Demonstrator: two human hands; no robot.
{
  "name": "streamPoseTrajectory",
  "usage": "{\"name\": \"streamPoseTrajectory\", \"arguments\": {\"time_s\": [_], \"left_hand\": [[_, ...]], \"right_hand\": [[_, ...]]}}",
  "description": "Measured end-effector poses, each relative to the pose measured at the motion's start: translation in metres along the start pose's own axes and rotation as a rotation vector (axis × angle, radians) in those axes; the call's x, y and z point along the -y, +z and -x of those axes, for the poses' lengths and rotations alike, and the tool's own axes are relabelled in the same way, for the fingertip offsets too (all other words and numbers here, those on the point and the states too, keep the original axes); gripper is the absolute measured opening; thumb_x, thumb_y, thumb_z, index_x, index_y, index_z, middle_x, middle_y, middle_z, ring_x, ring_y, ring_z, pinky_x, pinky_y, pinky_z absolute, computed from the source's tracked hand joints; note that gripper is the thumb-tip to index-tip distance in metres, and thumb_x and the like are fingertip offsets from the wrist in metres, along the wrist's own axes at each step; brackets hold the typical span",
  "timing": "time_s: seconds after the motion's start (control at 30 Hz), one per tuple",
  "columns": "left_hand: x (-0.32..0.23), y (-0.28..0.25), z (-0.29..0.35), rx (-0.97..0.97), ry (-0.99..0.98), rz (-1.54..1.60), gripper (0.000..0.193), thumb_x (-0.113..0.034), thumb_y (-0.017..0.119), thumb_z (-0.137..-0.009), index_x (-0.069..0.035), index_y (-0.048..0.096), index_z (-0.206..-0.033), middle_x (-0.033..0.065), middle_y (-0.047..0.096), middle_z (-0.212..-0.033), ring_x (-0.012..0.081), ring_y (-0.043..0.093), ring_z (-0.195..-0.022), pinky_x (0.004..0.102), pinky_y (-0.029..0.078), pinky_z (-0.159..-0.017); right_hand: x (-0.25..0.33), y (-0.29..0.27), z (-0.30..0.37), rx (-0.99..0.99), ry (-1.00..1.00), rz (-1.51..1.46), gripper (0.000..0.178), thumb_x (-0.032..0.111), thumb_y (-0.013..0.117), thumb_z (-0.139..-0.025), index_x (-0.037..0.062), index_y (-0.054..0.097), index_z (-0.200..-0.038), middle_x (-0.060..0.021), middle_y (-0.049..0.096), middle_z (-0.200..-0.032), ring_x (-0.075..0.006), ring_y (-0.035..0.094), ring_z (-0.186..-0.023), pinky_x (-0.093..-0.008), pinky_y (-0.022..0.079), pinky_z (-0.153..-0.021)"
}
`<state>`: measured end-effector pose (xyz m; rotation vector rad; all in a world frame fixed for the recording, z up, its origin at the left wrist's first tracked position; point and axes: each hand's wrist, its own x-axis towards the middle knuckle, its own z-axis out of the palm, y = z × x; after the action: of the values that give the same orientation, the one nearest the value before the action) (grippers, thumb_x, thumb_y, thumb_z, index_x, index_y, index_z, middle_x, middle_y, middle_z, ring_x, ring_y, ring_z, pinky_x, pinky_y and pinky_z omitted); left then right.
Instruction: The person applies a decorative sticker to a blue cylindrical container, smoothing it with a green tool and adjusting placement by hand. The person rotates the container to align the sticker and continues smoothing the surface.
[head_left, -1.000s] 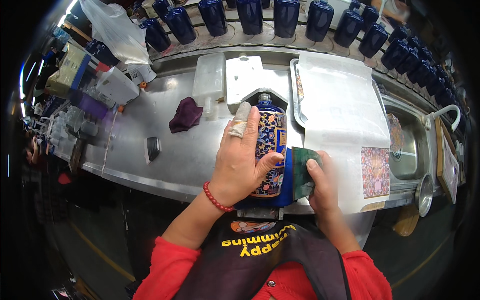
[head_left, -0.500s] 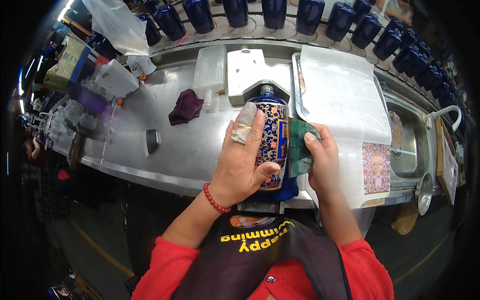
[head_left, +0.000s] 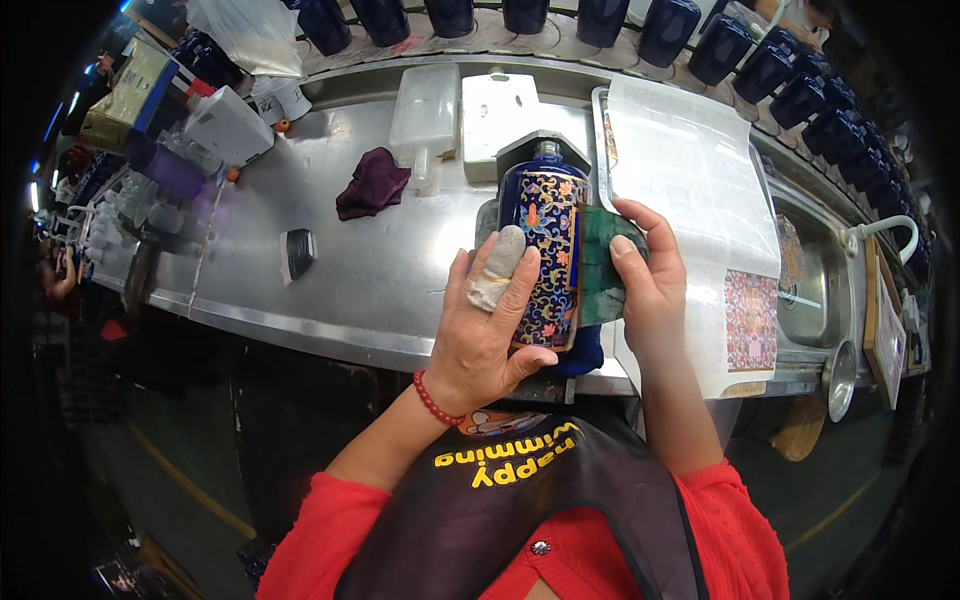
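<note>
A dark blue glass bottle [head_left: 552, 255] with a colourful floral decal lies in front of me, its neck pointing away at a grey angular rest [head_left: 528, 143]. My left hand [head_left: 478, 318] holds the bottle's left side, fingers spread along it and thumb near its base. A grey cloth finger cover [head_left: 495, 270] wraps one finger. Pinched between the thumb and fingers of my right hand [head_left: 650, 265] is a thin green translucent scraper [head_left: 600, 262]. The scraper's left edge meets the bottle's right side. Dark blue cloth [head_left: 587, 350] shows beneath the bottle.
A purple cloth [head_left: 374, 184], a clear plastic box [head_left: 424, 118] and a white block [head_left: 496, 115] lie on the steel bench. White paper [head_left: 680, 180] covers a tray at right, with a floral decal sheet [head_left: 750, 318]. Beyond are a sink [head_left: 815, 265] and a row of blue bottles [head_left: 602, 20].
The bottle has turned, carrying its blue-and-gold panel round to the right, mostly out of sight. My left hand sits lower along the bottle. The scraper stays at its right side.
</note>
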<state>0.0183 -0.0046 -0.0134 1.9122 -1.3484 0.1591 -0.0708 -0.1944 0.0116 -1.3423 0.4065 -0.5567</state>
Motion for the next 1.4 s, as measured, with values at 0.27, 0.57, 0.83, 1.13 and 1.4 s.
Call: {"name": "streamPoseTrajectory", "arguments": {"time_s": [0.27,0.57,0.83,1.13,1.4], "left_hand": [[0.004,0.000,0.018,-0.019,-0.037,0.048,0.094,-0.068,0.049,-0.098,0.005,0.038,-0.156,0.0295,0.049,-0.150,0.0480,0.045,-0.140,0.0609,0.025,-0.119],[0.007,0.002,0.029,-0.049,-0.061,0.105,0.094,-0.065,0.050,-0.099,0.008,0.035,-0.156,0.0327,0.047,-0.150,0.0484,0.046,-0.140,0.0588,0.025,-0.120],[0.008,0.002,0.035,-0.064,-0.046,0.103,0.094,-0.063,0.051,-0.099,0.009,0.033,-0.156,0.0338,0.045,-0.151,0.0483,0.046,-0.140,0.0585,0.025,-0.120],[0.013,0.008,0.047,-0.052,-0.090,0.072,0.100,-0.058,0.065,-0.093,0.008,0.028,-0.158,0.0323,0.043,-0.152,0.0475,0.041,-0.143,0.0618,0.020,-0.121],[0.008,0.010,0.046,-0.053,-0.117,0.076,0.097,-0.047,0.073,-0.092,0.009,0.029,-0.157,0.0308,0.049,-0.149,0.0444,0.046,-0.142,0.0597,0.017,-0.123]], "right_hand": [[0.006,0.006,-0.001,0.048,-0.106,0.189,0.031,0.005,0.054,-0.102,0.0004,0.061,-0.132,-0.0069,0.066,-0.120,-0.0101,0.061,-0.105,-0.0256,0.051,-0.092],[0.027,0.030,-0.014,0.078,-0.289,0.672,0.030,0.006,0.054,-0.100,0.0004,0.064,-0.127,-0.0113,0.072,-0.099,-0.0134,0.067,-0.085,-0.0293,0.054,-0.078],[0.040,0.067,-0.024,0.130,-0.486,1.124,0.027,0.008,0.059,-0.097,0.0063,0.067,-0.123,-0.0196,0.074,-0.092,-0.0313,0.075,-0.080,-0.0366,0.056,-0.074],[0.039,0.034,0.020,0.130,-0.376,0.715,0.029,0.002,0.055,-0.098,0.0001,0.066,-0.125,-0.0136,0.074,-0.098,-0.0190,0.072,-0.082,-0.0304,0.055,-0.075],[0.036,0.054,0.024,0.165,-0.484,1.086,0.029,0.003,0.061,-0.092,0.0056,0.069,-0.120,-0.0180,0.073,-0.090,-0.0313,0.072,-0.074,-0.0383,0.056,-0.067]]}}
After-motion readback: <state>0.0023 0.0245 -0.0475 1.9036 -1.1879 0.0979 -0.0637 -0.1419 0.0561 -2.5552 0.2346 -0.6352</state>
